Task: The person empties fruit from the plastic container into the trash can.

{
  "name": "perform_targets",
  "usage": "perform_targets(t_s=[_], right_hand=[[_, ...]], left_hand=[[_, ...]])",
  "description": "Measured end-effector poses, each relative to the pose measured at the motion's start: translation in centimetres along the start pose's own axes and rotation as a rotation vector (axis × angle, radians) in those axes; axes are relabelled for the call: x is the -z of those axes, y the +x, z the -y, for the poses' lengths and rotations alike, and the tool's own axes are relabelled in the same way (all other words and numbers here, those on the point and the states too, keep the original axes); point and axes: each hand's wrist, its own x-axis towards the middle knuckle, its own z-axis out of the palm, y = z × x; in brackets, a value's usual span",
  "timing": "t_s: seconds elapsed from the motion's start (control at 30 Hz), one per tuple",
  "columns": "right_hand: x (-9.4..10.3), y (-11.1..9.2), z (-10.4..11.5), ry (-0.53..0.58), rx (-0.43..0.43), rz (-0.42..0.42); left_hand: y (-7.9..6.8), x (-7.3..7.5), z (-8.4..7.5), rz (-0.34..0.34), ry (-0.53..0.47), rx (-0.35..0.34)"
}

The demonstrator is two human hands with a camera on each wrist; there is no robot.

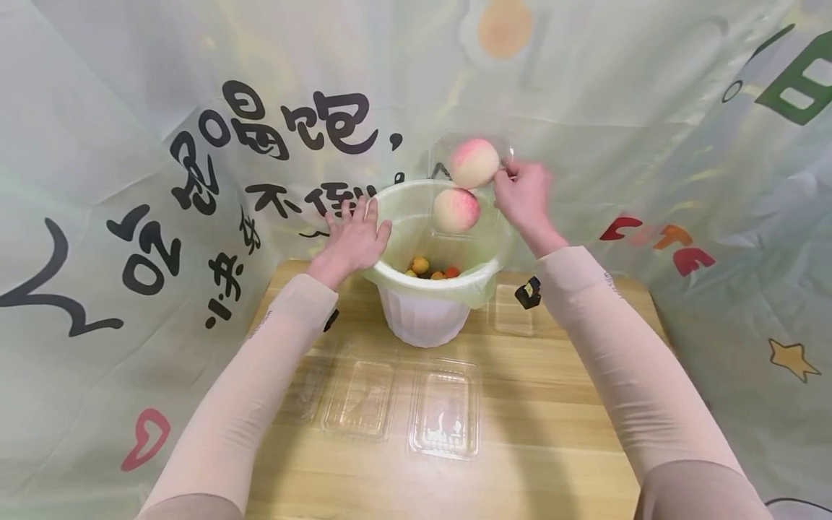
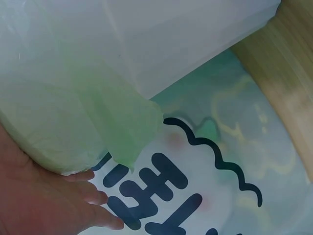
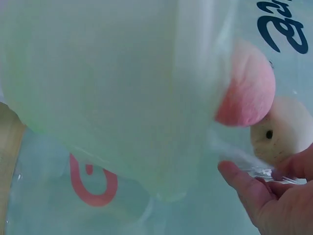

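Note:
My right hand (image 1: 525,195) pinches the edge of a clear plastic box (image 1: 443,148), tipped steeply over a white bin (image 1: 425,321) lined with a thin green bag (image 1: 479,295). Two pink-and-white peaches are at the box: the upper peach (image 1: 474,163) beside my fingers, the lower peach (image 1: 457,211) over the bin's mouth. Whether they touch the box is unclear. In the right wrist view the bag partly hides the pink peach (image 3: 249,88). My left hand (image 1: 354,242) rests on the bin's left rim, fingers spread, touching the bag.
Small yellow and orange fruits (image 1: 420,264) lie inside the bin. On the wooden table (image 1: 520,433) are several clear plastic boxes, including a front box (image 1: 445,412), a box left of it (image 1: 360,397) and one right of the bin (image 1: 513,310). Printed cloth walls surround the table.

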Motion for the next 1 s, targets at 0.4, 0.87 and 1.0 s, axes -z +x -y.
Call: perform_targets(t_s=[0.4, 0.87, 1.0], right_hand=[[-2.4, -0.4, -0.3, -0.028, 0.077, -0.038], [-3.2, -1.0, 0.0, 0.046, 0.089, -0.077], [-3.2, -1.1, 0.0, 0.059, 0.094, -0.074]], left_hand=[[-0.1, 0.0, -0.1, -0.001, 0.006, 0.003], [0.0, 0.0, -0.1, -0.011, -0.009, -0.003], [-0.1, 0.0, -0.1, -0.008, -0.016, -0.001]])
